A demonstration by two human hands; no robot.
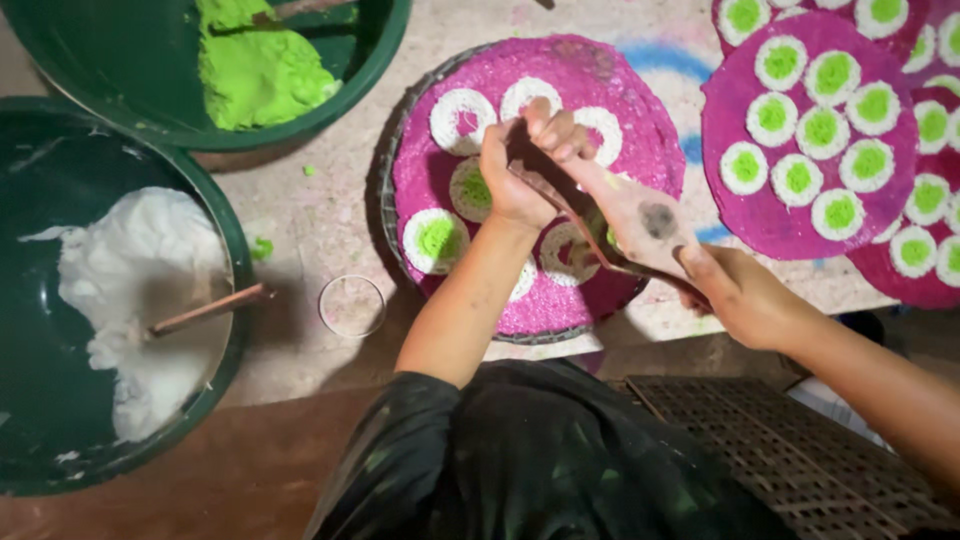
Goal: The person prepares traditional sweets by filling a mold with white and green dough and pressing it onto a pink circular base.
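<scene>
A round tray (395, 215) in front of me carries a magenta sheet (590, 80) dotted with white rings, some filled with green paste (437, 238). My left hand (515, 165) hovers over the middle of this sheet with its fingers pinched at the tip of a long flat spatula (625, 225). My right hand (735, 290) grips the spatula's other end near the tray's lower right rim. The spatula blade is smeared and slopes up towards my left hand.
A green basin (225, 330) with white paste and a stick stands at the left. Another green basin (370, 70) with green paste stands at the top. A small ring mould (352, 305) lies on the floor. Finished magenta sheets (760, 210) lie at the right, a woven mat (790, 450) below.
</scene>
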